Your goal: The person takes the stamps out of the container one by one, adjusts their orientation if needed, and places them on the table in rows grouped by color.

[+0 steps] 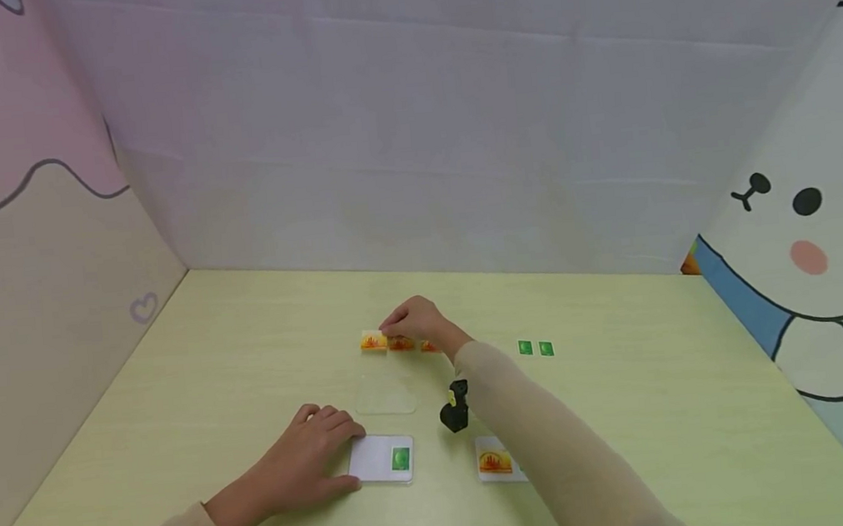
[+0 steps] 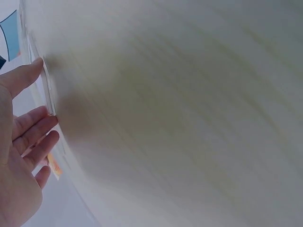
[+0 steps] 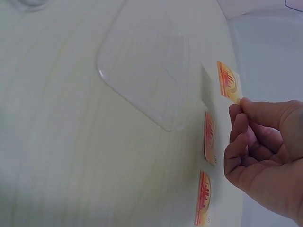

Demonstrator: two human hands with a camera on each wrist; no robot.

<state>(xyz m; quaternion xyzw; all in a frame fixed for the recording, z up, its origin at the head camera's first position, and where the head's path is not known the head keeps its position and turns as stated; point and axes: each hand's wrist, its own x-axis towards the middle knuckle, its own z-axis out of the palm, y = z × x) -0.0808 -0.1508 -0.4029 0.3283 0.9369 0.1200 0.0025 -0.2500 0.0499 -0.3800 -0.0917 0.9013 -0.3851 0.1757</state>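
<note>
Between thumb and fingertip, my right hand [image 1: 417,319] pinches the corner of a small orange picture card [image 3: 228,81]. The card is raised off the table and casts a shadow. Two more orange cards [image 3: 209,137] lie in a row beside it. My left hand [image 1: 310,456] holds a flat white case [image 1: 369,460] by its left end, thumb at the near corner and fingers at the far corner. A green stamp-like card [image 1: 401,458] is on the right half of that case. In the left wrist view the case's clear edge [image 2: 49,92] shows between thumb and fingers.
A clear plastic sheet or lid [image 1: 385,396] lies between my hands. A small black object [image 1: 454,410] stands near my right forearm, which partly covers another white case [image 1: 493,461]. Two green cards [image 1: 536,348] lie to the right. Walls border the pale table [image 1: 667,408].
</note>
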